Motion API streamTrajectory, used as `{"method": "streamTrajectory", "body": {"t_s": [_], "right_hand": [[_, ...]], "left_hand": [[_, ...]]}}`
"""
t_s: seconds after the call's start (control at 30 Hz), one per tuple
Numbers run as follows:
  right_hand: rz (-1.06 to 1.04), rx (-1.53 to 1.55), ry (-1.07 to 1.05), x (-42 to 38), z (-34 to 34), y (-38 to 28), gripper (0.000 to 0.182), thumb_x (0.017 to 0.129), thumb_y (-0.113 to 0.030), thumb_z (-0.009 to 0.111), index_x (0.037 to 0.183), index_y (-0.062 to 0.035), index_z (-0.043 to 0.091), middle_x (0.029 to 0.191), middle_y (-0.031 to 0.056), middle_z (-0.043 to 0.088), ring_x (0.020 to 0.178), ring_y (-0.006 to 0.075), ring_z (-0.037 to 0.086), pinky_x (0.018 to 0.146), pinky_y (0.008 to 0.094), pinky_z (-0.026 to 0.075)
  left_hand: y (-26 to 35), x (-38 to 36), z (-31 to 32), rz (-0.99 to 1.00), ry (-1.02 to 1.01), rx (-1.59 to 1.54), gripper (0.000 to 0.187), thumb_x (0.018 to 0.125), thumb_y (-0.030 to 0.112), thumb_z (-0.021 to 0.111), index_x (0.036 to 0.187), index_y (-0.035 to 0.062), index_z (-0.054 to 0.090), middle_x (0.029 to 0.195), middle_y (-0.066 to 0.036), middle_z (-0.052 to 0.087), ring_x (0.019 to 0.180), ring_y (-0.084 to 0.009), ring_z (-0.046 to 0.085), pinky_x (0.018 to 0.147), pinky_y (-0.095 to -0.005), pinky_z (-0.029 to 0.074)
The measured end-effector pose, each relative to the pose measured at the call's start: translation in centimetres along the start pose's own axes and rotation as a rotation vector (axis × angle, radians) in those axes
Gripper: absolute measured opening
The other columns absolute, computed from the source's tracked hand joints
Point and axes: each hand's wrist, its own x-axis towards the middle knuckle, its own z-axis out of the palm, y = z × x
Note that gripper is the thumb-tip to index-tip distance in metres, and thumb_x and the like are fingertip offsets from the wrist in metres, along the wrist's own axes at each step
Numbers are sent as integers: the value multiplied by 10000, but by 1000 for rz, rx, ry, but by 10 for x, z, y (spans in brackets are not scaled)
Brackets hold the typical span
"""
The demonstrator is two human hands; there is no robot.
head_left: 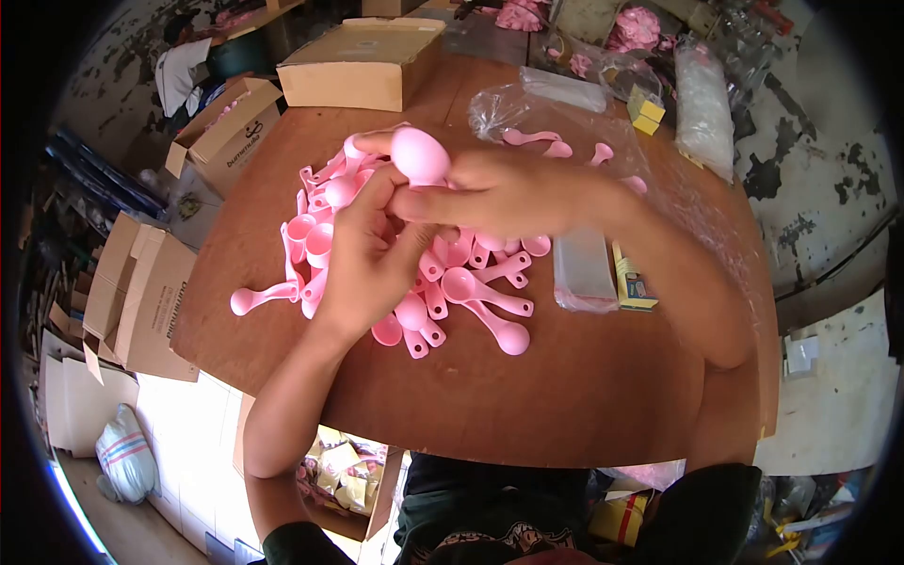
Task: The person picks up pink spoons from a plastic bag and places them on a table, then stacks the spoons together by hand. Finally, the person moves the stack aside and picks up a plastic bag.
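A pink measuring scoop [420, 157] is raised over the table, its rounded bowl showing above my fingers and its handle hidden by them. My left hand [365, 256] is closed around the lower part of this scoop. From the right, my right hand [513, 196] reaches across and grips the same scoop with the thumb just under the bowl. Behind and below both hands lies a heap of pink scoops [461, 282], bowls and handles pointing in all directions. One more scoop [262, 298] sticks out at the heap's left side.
Clear plastic bags [586, 268] and a small yellow box [637, 290] lie right of the heap. Loose scoops [603, 153] rest on plastic film behind. A cardboard box [363, 68] stands at the table's far edge. Open cartons [141, 292] flank the left side. A person [181, 75] is at far left.
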Motion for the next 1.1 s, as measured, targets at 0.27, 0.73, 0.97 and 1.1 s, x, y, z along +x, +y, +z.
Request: {"method": "streamTrajectory", "body": {"t_s": [0.27,0.73,0.97,1.1], "right_hand": [[586,-548,-96,-74,-150,191,344,905,-282,625,1119,-14,657,975,89,686,844,163,640,775,301,516],[946,-573,-405,-112,-123,170,671,695,-384,795,1223,-24,589,1091,121,672,991,240,638,861,353,500],[755,-629,-224,-124,-106,189,717,661,-312,795,1247,9,537,1112,166,648,1004,286,630,869,351,501],[720,-672,-168,-129,-104,201,574,723,-224,743,1209,14,551,1075,152,654,942,252,638,835,350,509]], "left_hand": [[-2,10,-17,-2,112,-123,225,965,72,547,1159,-36,508,956,-95,670,841,-139,655,769,-271,538],[-1,5,-15,-29,69,-116,247,965,81,558,1181,-27,509,929,-80,676,839,-114,643,767,-251,505],[-1,5,-15,-29,65,-110,248,965,72,552,1187,-32,511,928,-67,673,844,-103,632,767,-249,499],[-2,6,-15,-29,58,-101,231,964,65,550,1171,-31,515,925,-62,668,840,-100,629,760,-244,496]]}}
